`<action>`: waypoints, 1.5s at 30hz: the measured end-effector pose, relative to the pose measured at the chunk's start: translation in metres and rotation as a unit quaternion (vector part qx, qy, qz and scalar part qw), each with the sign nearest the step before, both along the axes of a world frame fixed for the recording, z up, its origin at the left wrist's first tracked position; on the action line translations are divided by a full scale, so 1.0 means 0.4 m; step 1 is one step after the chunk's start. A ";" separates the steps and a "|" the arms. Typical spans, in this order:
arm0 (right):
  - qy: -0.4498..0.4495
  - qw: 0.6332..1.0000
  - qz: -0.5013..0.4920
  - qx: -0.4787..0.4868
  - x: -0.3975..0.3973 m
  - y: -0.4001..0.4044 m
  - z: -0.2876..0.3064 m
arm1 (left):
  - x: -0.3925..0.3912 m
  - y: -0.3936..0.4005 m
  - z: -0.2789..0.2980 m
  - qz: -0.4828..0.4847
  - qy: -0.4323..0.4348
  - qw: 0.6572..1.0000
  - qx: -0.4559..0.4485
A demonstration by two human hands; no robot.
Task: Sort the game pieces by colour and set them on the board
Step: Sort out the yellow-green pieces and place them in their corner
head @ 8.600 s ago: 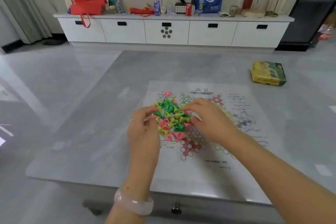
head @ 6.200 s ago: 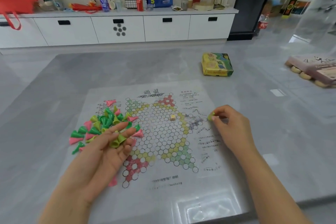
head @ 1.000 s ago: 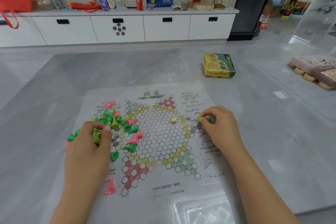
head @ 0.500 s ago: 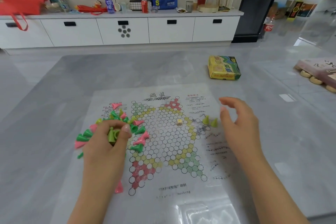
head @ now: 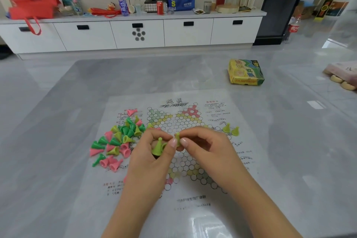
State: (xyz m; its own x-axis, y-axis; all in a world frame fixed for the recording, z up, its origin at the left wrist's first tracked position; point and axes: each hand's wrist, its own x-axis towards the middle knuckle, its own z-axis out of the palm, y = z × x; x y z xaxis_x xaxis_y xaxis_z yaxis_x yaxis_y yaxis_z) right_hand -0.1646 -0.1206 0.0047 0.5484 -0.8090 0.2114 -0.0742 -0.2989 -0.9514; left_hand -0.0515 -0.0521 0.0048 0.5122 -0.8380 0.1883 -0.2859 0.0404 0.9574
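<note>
Mid-sort on yellow-greens: left hand held one cone, right hand pinched another, probably headed beside the pair next.

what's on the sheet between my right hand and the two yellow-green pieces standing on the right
Nothing stands there: head view shows only bare printed sheet between right hand and the two pieces.

Toward the surface's left edge a heap of pieces blocks my left grip. Two yellow-green pieces stand near my right grip, and a box sits by the far right corner. The far edge and near right corner lie open.
</note>
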 end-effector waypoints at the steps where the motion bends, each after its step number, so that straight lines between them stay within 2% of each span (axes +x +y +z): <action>1: 0.003 1.000 0.000 0.004 0.000 -0.001 -0.002 | 0.000 0.000 -0.001 -0.002 -0.001 1.000 0.001; 11: 0.019 1.000 -0.016 -0.015 -0.003 -0.005 -0.007 | 0.008 -0.001 0.002 -0.023 -0.017 1.000 0.010; 14: 0.008 0.996 -0.091 -0.007 -0.028 -0.021 0.004 | 0.016 0.002 -0.001 -0.012 0.012 1.000 0.007; 17: -0.035 0.967 -0.253 0.019 -0.081 -0.059 0.004 | 0.031 -0.004 -0.001 0.033 0.102 0.994 0.016; 20: -0.011 0.931 -0.364 0.023 -0.136 -0.090 -0.012 | 0.057 -0.013 -0.001 0.076 0.219 0.973 0.014; 23: 0.080 0.922 -0.379 -0.004 -0.160 -0.106 -0.036 | 0.078 -0.010 0.002 0.094 0.303 0.948 -0.023; 27: 0.224 0.917 -0.321 -0.077 -0.162 -0.117 -0.068 | 0.099 0.000 0.000 0.067 0.429 0.897 -0.079; 29: 0.276 0.912 -0.285 -0.100 -0.159 -0.119 -0.077 | 0.105 -0.001 -0.002 0.066 0.426 0.899 -0.081; 32: 0.305 0.905 -0.273 -0.113 -0.153 -0.118 -0.082 | 0.104 -0.005 0.000 0.080 0.405 0.907 -0.082; 45: 0.317 0.894 -0.292 -0.121 -0.136 -0.122 -0.088 | 0.096 -0.009 0.008 0.082 0.355 0.929 -0.056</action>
State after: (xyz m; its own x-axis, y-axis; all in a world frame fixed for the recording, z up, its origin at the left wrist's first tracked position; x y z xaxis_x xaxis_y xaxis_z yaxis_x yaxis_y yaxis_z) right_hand -0.2189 -0.1694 -0.0305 0.1197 -0.9694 0.2144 -0.7866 -0.2244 -0.5752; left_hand -0.0131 -0.0556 0.0082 0.6593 -0.7335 -0.1653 0.4062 0.1624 0.8992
